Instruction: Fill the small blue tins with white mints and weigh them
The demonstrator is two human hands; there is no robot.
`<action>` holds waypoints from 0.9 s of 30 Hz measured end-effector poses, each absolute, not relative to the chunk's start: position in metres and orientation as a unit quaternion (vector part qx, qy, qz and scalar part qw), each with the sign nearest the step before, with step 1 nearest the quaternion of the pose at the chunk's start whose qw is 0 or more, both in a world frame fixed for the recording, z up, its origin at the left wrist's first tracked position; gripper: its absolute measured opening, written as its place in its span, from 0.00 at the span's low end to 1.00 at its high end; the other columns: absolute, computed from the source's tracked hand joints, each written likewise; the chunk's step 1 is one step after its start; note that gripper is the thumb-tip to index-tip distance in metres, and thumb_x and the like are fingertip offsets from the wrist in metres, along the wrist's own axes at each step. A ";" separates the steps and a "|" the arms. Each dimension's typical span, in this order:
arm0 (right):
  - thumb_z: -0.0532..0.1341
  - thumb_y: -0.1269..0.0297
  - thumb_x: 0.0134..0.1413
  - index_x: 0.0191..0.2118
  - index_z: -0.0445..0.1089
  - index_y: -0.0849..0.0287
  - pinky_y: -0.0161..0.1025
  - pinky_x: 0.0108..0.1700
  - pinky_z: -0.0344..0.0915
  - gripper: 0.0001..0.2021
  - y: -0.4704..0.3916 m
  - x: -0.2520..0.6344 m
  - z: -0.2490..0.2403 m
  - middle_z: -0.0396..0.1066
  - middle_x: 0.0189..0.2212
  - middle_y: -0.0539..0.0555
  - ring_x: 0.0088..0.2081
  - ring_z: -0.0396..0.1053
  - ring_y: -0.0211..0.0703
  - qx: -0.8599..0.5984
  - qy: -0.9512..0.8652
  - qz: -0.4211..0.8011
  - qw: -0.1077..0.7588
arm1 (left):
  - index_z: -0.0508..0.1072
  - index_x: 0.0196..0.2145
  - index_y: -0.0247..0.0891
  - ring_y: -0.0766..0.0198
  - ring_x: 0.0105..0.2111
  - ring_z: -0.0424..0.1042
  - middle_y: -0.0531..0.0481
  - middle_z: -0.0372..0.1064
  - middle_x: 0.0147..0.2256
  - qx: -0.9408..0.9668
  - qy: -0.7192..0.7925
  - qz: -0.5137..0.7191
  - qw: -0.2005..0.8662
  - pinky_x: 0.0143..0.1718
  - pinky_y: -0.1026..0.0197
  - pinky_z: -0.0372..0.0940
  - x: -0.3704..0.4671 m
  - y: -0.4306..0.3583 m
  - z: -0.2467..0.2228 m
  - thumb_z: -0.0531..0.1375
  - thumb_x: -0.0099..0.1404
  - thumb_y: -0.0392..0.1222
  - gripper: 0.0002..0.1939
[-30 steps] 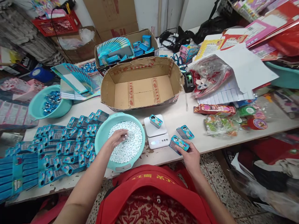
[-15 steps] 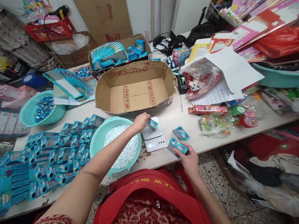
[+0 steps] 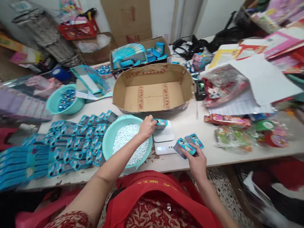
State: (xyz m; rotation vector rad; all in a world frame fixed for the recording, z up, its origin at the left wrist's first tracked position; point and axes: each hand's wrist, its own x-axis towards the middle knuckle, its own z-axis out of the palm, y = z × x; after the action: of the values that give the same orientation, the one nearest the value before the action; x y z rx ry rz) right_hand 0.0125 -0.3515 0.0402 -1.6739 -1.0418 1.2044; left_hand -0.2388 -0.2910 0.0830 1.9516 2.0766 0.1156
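My left hand (image 3: 147, 127) has its fingers closed on the left end of a small blue candy box (image 3: 162, 123), held over the top plate of a white digital scale (image 3: 163, 132). Whether the box rests on the plate I cannot tell. Under that forearm is a turquoise basin (image 3: 108, 148) filled with small pale candies (image 3: 127, 139). My right hand (image 3: 197, 160) grips a second blue candy box (image 3: 184, 148) between thumb and fingers, just right of the scale. Behind it, partly overlapped in view, lies another blue candy box (image 3: 196, 139) on the table.
Several rows of blue candy boxes (image 3: 78, 141) cover the left of the table. An open cardboard box (image 3: 153, 95) stands behind the basin. Another turquoise basin (image 3: 78, 104) holds shiny blue wrapped pieces. Bagged candy (image 3: 234, 137), a red package (image 3: 228, 121) and papers lie right.
The view has swung left. The candy box in my left hand has turned and sits slightly higher over the scale. My right hand's box has come closer to the loose one.
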 end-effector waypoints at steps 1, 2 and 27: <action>0.70 0.53 0.34 0.40 0.72 0.60 0.44 0.39 0.68 0.25 -0.345 0.006 0.040 0.74 0.32 0.54 0.34 0.70 0.46 -0.653 -0.431 0.473 0.406 | 0.75 0.36 0.42 0.59 0.41 0.62 0.46 0.63 0.40 0.645 0.750 0.061 0.131 0.35 0.61 0.59 -0.249 -0.303 0.091 0.56 0.63 0.42 0.08; 0.70 0.53 0.34 0.40 0.72 0.60 0.45 0.40 0.67 0.25 -0.337 -0.002 0.038 0.74 0.33 0.54 0.34 0.70 0.47 -0.641 -0.451 0.468 0.408 | 0.75 0.36 0.42 0.60 0.40 0.63 0.47 0.64 0.39 0.616 0.774 0.087 0.121 0.35 0.61 0.59 -0.263 -0.318 0.102 0.56 0.63 0.42 0.08; 0.59 0.49 0.50 0.43 0.68 0.60 0.47 0.43 0.67 0.21 -0.302 0.057 0.030 0.67 0.43 0.59 0.44 0.66 0.48 -0.662 -0.562 0.259 0.422 | 0.63 0.56 0.37 0.47 0.37 0.71 0.37 0.69 0.47 0.222 0.964 -0.041 0.143 0.34 0.52 0.64 -0.407 -0.626 0.030 0.48 0.63 0.44 0.25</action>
State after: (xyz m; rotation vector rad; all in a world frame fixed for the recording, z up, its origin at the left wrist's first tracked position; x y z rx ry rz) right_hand 0.0570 -0.3020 0.0301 -1.6578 -1.4077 0.6498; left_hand -0.4073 -0.6261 0.0303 0.6416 2.7796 -0.1191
